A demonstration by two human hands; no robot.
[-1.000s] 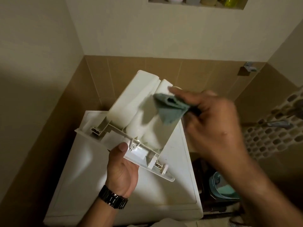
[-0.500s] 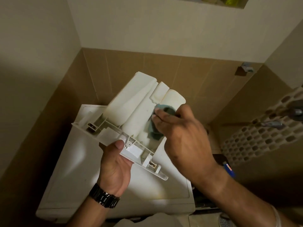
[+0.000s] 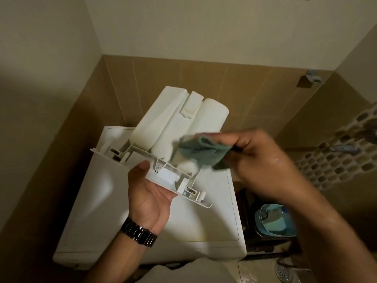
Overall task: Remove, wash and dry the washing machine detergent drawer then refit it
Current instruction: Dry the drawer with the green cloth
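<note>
The white detergent drawer [image 3: 179,123] is held upside down above the white washing machine [image 3: 102,201], its rounded compartments pointing away from me. My left hand [image 3: 149,193] grips the drawer's front panel from below, thumb on its edge; a dark watch is on that wrist. My right hand [image 3: 257,160] pinches a grey-green cloth [image 3: 200,154] and holds it against the right-hand compartment near the front panel. The cloth is blurred.
The machine stands in a corner of brown tiled walls. To its right on the floor are a blue bucket [image 3: 273,221] and a floor drain [image 3: 285,272]. A tap [image 3: 344,149] sticks out of the mosaic wall at right.
My right hand with the cloth has slid down and to the right along the drawer's right compartment. The drawer has stayed in my left hand.
</note>
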